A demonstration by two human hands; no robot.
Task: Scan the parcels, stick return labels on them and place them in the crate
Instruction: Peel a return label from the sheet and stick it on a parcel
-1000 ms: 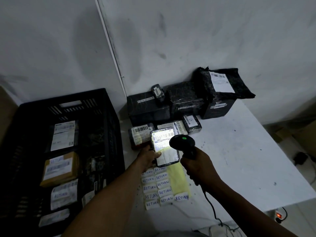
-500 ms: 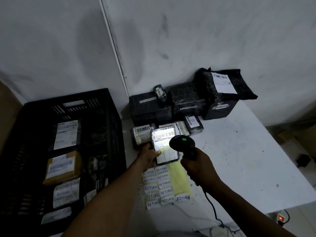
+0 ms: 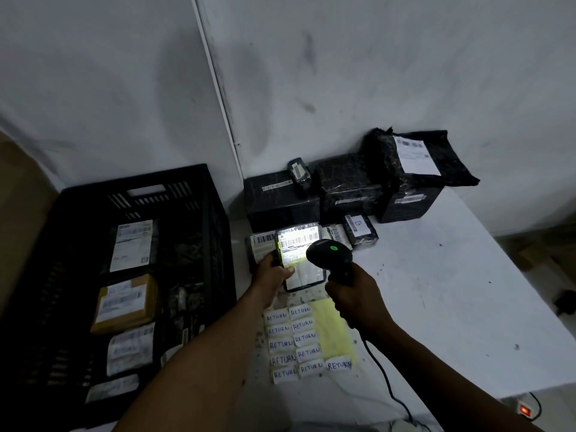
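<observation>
My left hand [image 3: 274, 274] grips a small flat black parcel [image 3: 300, 254] above the table, its white barcode label lit by the scanner's light. My right hand [image 3: 352, 299] grips the handle of a black barcode scanner [image 3: 328, 254] with a green light on top, pointed at that label from close by. A yellow backing sheet [image 3: 332, 330] lies just below, with several white handwritten RETURN labels [image 3: 293, 341] on it. The black plastic crate [image 3: 190, 213] stands at the left and holds several labelled parcels, one of them brown [image 3: 124, 304].
More black-wrapped parcels [image 3: 349, 179] are stacked against the wall at the back of the white table [image 3: 467, 291]; smaller ones [image 3: 360, 230] lie before them. The scanner's cable [image 3: 381, 372] trails off the front edge. A power strip with a red light [image 3: 525, 410] lies on the floor at the right.
The parcel and scanner have stayed together with the light on the label; both hands shifted only slightly as the view moved.
</observation>
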